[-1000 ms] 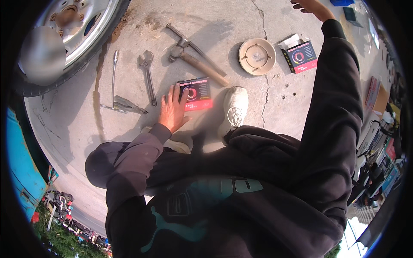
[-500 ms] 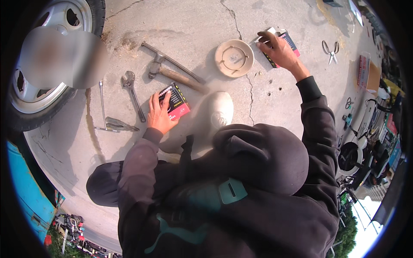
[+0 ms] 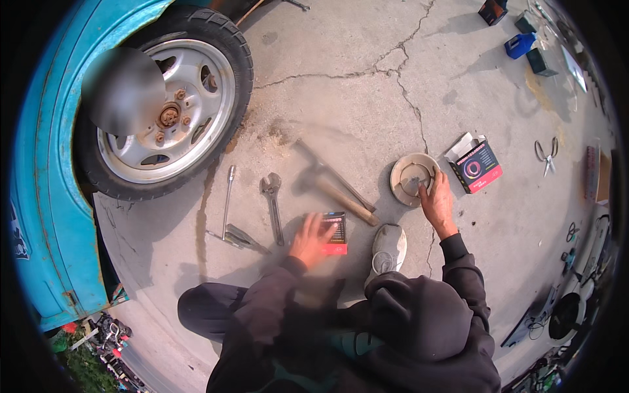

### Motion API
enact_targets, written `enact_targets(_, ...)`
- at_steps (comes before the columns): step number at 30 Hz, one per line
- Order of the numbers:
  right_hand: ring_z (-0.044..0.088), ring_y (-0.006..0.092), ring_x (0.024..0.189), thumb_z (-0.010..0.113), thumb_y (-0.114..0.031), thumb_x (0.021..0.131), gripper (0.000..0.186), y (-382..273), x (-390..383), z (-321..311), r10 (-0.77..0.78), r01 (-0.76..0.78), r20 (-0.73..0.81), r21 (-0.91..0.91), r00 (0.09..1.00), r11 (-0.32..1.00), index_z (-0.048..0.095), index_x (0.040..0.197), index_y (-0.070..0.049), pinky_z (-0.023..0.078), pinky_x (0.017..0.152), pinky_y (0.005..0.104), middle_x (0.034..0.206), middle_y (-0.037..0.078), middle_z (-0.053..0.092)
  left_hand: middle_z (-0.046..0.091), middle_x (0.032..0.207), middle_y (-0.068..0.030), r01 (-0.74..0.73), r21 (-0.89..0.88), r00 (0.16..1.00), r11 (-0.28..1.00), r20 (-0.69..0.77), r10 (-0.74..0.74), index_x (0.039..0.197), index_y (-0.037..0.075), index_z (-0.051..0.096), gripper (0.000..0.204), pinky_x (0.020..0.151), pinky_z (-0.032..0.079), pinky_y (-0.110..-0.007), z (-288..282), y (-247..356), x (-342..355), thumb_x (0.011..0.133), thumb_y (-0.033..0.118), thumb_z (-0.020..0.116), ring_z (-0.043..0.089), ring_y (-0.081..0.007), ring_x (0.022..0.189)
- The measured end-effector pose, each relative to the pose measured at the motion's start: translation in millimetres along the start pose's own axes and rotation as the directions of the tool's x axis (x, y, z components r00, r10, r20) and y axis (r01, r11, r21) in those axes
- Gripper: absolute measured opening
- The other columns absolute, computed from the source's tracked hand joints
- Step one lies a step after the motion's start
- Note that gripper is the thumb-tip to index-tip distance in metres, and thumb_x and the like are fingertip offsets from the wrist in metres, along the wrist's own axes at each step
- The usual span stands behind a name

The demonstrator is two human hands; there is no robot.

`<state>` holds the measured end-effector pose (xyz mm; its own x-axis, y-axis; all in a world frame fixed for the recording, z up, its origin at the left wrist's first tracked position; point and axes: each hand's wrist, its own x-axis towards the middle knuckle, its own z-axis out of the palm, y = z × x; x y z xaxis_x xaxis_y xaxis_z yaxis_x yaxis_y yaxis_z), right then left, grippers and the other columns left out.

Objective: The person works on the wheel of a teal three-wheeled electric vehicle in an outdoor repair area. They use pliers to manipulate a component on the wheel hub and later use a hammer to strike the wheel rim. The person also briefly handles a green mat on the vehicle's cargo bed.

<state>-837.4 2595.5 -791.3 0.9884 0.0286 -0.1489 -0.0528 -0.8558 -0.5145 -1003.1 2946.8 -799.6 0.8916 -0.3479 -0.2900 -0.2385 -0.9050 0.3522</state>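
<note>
My left hand (image 3: 309, 242), blurred, rests with fingers apart on a black-and-red box (image 3: 336, 247). My right hand (image 3: 436, 206) grips the rim of a tan round dish (image 3: 402, 170) on the concrete, thumb over its inside. An open black-and-red box (image 3: 480, 175) with a white flap lies right of the dish. Between dish and wheel lie a wooden-handled hammer (image 3: 347, 204), a metal bar (image 3: 354, 198), an adjustable wrench (image 3: 273, 209), a thin socket handle (image 3: 228, 200) and pointed hand tools (image 3: 249, 241).
A turquoise vehicle (image 3: 56, 164) with a rusty-hubbed wheel (image 3: 196, 105) stands at left, partly blurred. My shoe (image 3: 390, 245) is below the dish. Scissors (image 3: 546, 157), a blue jug (image 3: 517, 46), dark containers (image 3: 542, 62) and assorted clutter (image 3: 570, 295) are at right.
My view has swung toward the wheel and vehicle. My right hand moved from above, reaching to the open box, then onto the dish's rim. My left hand stays at the nearer box.
</note>
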Motion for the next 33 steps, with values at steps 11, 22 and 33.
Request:
enact_targets(11,0.06,0.0368,0.106,0.073,-0.024,0.084,0.054,20.1,2.4,8.8,0.22,-0.224,-0.084,-0.045,0.972,0.973,0.054,0.127,0.001,0.052,0.089,0.0456,0.111,0.02,0.062,0.025,0.155,-0.0226,-0.047,0.09,0.991,0.995,0.131,0.035,0.154,0.018,0.028,0.117,0.111,0.03,-0.064,12.4,-1.0,5.3,0.059,0.043,0.092,0.021,-0.0428,0.146)
enact_targets(22,0.04,0.0426,0.137,0.081,-0.024,0.076,0.087,48.5,8.1,-39.3,0.057,-0.176,-0.503,-0.192,0.862,0.966,0.035,0.146,-0.001,0.037,0.11,0.0491,0.147,0.025,0.04,0.033,0.151,-0.0226,-0.116,0.183,0.993,0.976,0.052,0.108,0.152,0.021,0.034,0.104,0.108,0.034,-0.066,18.4,9.7,10.0,0.066,0.055,0.083,0.032,-0.0431,0.142)
enact_targets(33,0.058,0.0389,0.114,0.084,-0.032,0.071,0.102,150.6,91.2,-134.4,-0.035,-0.009,-0.093,-0.433,0.995,0.901,0.029,0.152,-0.005,0.048,0.097,0.0454,0.12,0.022,0.06,0.026,0.156,-0.0216,-0.099,0.136,0.984,0.986,0.158,0.077,0.156,0.024,0.028,0.111,0.11,0.033,-0.064,7.4,15.5,24.4,0.064,0.039,0.089,0.024,-0.0424,0.146)
